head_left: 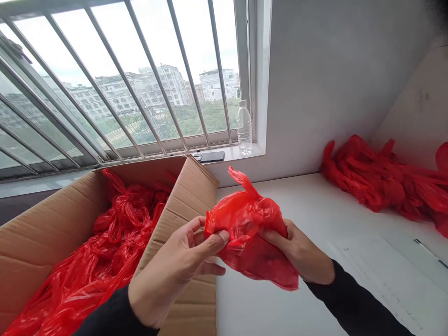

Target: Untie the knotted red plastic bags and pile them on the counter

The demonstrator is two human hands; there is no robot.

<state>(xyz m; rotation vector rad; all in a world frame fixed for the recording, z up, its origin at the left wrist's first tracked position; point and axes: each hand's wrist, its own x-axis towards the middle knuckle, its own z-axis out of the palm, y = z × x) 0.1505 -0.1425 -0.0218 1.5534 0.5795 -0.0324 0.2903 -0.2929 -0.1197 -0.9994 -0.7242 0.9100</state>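
A crumpled red plastic bag [250, 219] is held up between both hands, above the white table. My left hand [191, 254] pinches its left side with thumb and index finger, the lower fingers loosely bent beneath. On the right side, my right hand [296, 242] grips the bag with the thumb across its front; the other fingers are mostly hidden behind it. One twisted handle of the bag sticks up at the top, and its lower right corner hangs loose. What the bag may contain cannot be made out.
To the left stands an open cardboard box [31, 238] full of red plastic bags [119, 238]. More red bags [381, 179] lie heaped on the table [252, 308] at right, near a pen [430, 252] and a paper sheet [378, 270]. A clear bottle [244, 128] and phone [212, 157] rest on the windowsill.
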